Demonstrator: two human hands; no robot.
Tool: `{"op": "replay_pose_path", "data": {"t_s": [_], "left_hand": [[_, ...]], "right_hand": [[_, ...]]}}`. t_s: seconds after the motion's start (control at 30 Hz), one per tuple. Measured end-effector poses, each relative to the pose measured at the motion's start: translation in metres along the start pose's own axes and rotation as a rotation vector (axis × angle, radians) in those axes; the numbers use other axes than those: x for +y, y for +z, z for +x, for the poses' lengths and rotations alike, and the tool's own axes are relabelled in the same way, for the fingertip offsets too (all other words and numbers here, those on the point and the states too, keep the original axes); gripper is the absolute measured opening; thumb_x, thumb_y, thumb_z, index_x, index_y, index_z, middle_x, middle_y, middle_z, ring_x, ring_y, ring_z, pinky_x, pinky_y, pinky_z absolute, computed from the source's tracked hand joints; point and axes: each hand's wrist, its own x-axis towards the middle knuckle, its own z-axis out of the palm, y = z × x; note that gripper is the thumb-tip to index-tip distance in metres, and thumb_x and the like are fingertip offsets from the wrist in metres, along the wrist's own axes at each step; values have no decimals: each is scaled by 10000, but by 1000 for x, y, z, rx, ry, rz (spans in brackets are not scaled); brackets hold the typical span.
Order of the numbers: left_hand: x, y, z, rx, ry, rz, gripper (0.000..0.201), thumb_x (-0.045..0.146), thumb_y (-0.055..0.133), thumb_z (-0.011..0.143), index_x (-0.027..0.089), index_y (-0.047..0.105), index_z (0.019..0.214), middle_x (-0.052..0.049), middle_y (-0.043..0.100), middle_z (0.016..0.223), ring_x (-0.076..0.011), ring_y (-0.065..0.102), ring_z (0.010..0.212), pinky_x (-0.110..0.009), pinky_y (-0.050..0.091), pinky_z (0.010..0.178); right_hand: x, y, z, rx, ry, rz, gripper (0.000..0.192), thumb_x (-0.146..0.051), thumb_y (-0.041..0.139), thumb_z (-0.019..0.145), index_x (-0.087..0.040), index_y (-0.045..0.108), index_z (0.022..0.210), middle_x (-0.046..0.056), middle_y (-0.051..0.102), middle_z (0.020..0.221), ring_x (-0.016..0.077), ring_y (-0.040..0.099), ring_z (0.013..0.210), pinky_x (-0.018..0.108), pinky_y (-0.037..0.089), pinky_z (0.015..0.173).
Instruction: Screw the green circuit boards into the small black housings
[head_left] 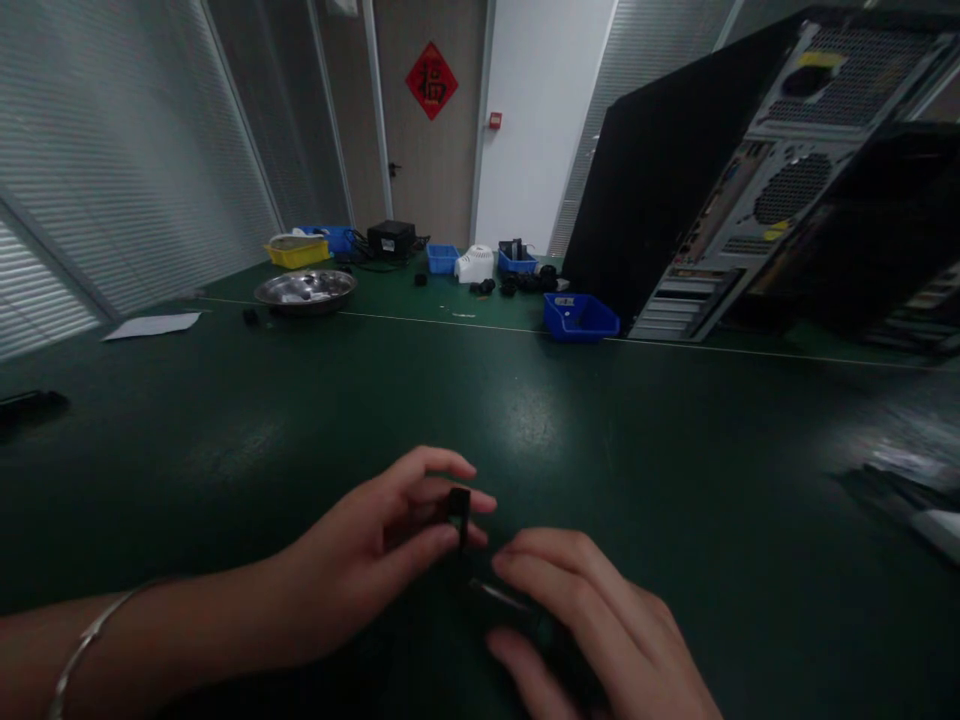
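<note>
A small black part (459, 503), apparently with an opening in it, stands between the thumb and fingers of my left hand (382, 530), which is closed on it. To the right, my right hand (600, 610) curls around a slim tool with a shiny metal shaft (501, 595), which looks like a screwdriver. Its dark rear end is mostly hidden under my fingers and blends into the table. The shaft points left, toward the black part, and there is a gap between the two hands. Both hands are low over the dark green table (337, 400).
A blue bin (580, 318) stands by a large black computer case (660, 160) at the right. Toward the back are a metal bowl (306, 291), a yellow tray (298, 254) and a white device (475, 264). Paper (152, 326) lies at the left.
</note>
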Motion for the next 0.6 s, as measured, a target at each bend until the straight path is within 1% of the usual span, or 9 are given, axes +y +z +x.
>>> {"op": "replay_pose_path", "data": {"t_s": [0.1,0.2,0.3,0.4,0.47,0.53,0.6], "left_hand": [[2,-24,11,181,37,43,264,161,436,936,154,438,1200,-129,584,1229,-203,606,1055,-391,432,969],[0,-47,20,352,11,52,267,177,471,921,126,482,1182,-128,622,1161,-216,615,1040,-378,453,958],[-2,-61,24,452,20,55,267,173,500,899,128,509,1162,-102,647,1080,-215,621,1025,-374,457,966],[0,-63,23,486,46,93,258,172,526,879,139,537,1134,-81,663,1025,-218,631,997,-376,463,960],[2,-60,21,471,48,116,252,163,530,870,138,545,1121,-80,667,1009,-217,637,976,-372,473,940],[2,-55,20,418,48,124,246,145,522,867,132,544,1112,-84,663,1006,-213,635,968,-370,476,924],[0,-49,18,330,46,108,238,127,502,874,123,538,1109,-86,654,998,-205,628,963,-373,468,917]], "right_hand": [[2,-1,0,-1,35,30,454,-114,630,792,-248,475,1197,62,622,1071,191,661,902,260,587,691],[3,-2,0,9,83,74,434,-108,599,803,-257,474,1191,62,607,1066,197,663,877,290,596,710],[3,-4,1,-11,122,121,431,-112,586,813,-271,470,1196,54,596,1079,189,660,875,292,593,741],[3,-5,2,-1,132,149,415,-107,575,815,-270,473,1183,54,594,1064,190,651,887,289,590,731],[3,-5,3,0,151,161,405,-110,573,819,-278,474,1174,51,589,1058,190,648,879,293,587,727],[4,-5,3,-17,172,169,391,-122,567,828,-284,471,1170,50,580,1062,192,642,887,303,581,739],[5,-4,3,-33,199,169,373,-135,557,841,-290,466,1168,50,571,1074,198,633,911,318,575,758]]}}
